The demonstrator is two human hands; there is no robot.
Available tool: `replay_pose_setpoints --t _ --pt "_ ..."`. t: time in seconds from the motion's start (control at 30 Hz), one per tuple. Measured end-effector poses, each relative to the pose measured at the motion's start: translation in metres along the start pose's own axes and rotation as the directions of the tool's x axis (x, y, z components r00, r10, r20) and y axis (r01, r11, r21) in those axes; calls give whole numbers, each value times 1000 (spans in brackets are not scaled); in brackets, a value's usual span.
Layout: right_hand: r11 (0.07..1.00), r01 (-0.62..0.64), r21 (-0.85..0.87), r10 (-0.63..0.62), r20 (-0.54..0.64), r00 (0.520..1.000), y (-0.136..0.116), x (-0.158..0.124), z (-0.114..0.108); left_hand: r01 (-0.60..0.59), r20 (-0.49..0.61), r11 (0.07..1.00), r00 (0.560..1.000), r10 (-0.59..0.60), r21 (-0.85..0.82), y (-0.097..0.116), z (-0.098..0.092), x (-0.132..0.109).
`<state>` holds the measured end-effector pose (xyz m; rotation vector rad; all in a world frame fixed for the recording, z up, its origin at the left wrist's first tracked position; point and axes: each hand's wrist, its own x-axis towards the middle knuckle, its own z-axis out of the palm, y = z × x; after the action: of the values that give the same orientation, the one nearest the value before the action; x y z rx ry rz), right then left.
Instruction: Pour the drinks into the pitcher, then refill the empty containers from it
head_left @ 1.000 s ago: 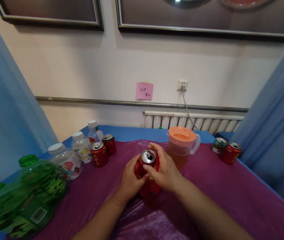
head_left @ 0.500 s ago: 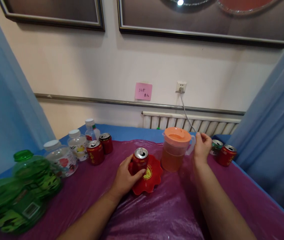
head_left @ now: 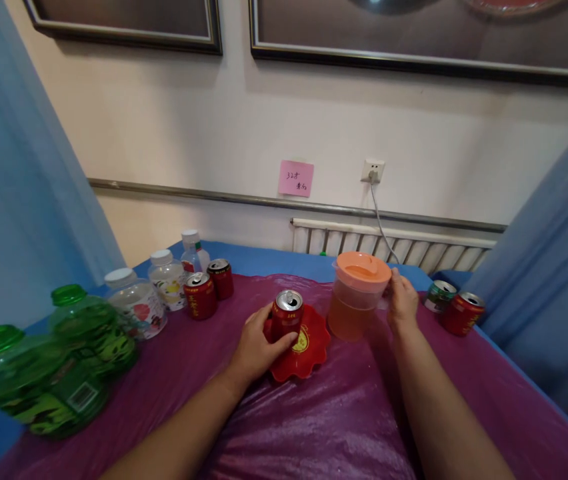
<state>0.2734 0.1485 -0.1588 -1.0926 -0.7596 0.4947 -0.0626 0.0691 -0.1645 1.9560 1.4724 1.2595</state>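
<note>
Head view: I read the left hand (head_left: 257, 347), at lower center of frame, as half curled, thumb and fingers closed around an opened, upright red can (head_left: 287, 323). The can overlaps the left part of a red scalloped dish (head_left: 309, 363); contact between them I cannot confirm. Right of center, I see the right hand (head_left: 404, 303) curled around the handle of the orange-lidded pitcher (head_left: 351, 320), partly filled with amber liquid.

Shiny metal can (head_left: 288, 316), smooth plastic pitcher (head_left: 357, 300)
</note>
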Motion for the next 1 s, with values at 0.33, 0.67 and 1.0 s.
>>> replay_pose_setpoints --t 0.33,0.67,1.0 --pt "998 27 60 -28 9 1000 -9 -6 8 -21 0 997 1000 21 78 0 0 1" --pt "981 186 -63 -188 -37 981 -52 -15 6 -39 13 991 999 38 126 6 -1 -1" --pt "959 217 -181 -223 -14 975 -104 -42 2 -3 52 984 999 -6 180 12 1 -9"
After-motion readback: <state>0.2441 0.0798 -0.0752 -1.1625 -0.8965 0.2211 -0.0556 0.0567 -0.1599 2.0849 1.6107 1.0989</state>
